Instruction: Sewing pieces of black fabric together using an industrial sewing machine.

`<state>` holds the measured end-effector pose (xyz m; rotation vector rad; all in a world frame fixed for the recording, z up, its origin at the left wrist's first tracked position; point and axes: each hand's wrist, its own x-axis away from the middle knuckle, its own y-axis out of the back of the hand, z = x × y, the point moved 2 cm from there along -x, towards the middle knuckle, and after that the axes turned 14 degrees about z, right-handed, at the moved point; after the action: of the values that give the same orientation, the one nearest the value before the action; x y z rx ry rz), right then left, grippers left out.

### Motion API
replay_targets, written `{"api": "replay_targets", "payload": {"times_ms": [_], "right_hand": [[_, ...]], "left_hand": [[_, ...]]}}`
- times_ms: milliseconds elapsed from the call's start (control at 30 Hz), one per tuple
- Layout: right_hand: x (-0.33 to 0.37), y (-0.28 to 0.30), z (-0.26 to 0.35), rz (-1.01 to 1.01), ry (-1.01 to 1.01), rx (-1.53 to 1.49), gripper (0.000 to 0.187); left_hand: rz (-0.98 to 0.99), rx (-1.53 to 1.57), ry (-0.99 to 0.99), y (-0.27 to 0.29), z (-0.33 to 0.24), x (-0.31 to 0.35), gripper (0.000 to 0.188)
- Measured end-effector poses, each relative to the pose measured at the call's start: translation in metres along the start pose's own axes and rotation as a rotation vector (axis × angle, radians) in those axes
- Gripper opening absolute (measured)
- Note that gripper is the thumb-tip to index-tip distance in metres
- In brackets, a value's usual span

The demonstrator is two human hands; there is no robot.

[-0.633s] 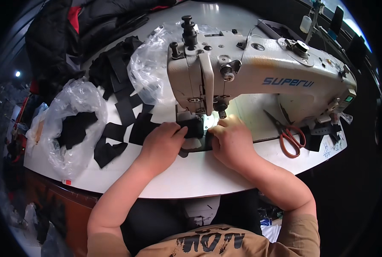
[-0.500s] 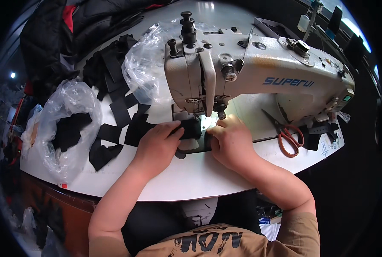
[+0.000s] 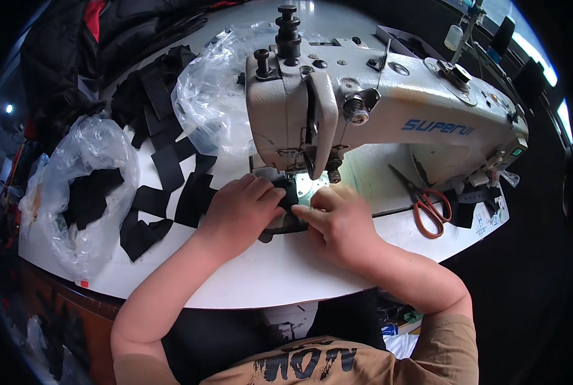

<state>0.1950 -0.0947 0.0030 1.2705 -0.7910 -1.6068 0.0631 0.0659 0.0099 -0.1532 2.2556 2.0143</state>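
A light-coloured sewing machine (image 3: 376, 96) stands before me, its lamp lighting the metal plate (image 3: 309, 186) under the needle area. Just left of that plate is a small black fabric piece (image 3: 289, 192). My left hand (image 3: 243, 212) grips it from the left, with fingers bent over it and the thumb at its near side. From the right, my right hand (image 3: 343, 221) pinches at the same piece's near right corner, forefinger and thumb tips touching its edge. The needle tip and the fabric's underside are hidden.
Orange-handled scissors (image 3: 431, 212) lie right of the machine bed. Black fabric scraps (image 3: 146, 231) are spread to the left, beside a clear plastic bag (image 3: 97, 244) holding black pieces. Another clear bag (image 3: 209, 102) sits behind them. A dark padded jacket (image 3: 61, 70) lies far left.
My left hand has turned and bunched closer over the fabric piece. My right hand has moved left onto its edge. The view has shifted slightly.
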Motion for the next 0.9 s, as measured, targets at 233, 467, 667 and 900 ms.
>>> {"api": "replay_targets", "payload": {"times_ms": [233,467,667,900], "right_hand": [[0.0016,-0.0021,0.0013,0.095,-0.023,0.112,0.042],[0.0032,-0.0008,0.0037,0.122,-0.057,0.108,0.039],[0.0026,0.0005,0.005,0.14,-0.068,0.094,0.038],[0.0046,0.0001,0.0019,0.093,-0.074,-0.026,0.035]], "left_hand": [[-0.113,0.018,0.047,-0.0081,0.0061,-0.0005,0.024],[-0.184,0.047,-0.022,-0.0069,0.001,-0.0003,0.028],[-0.176,0.038,-0.093,-0.0049,-0.0016,-0.0024,0.03],[-0.166,0.007,-0.11,-0.0028,-0.0013,-0.0019,0.028]]}}
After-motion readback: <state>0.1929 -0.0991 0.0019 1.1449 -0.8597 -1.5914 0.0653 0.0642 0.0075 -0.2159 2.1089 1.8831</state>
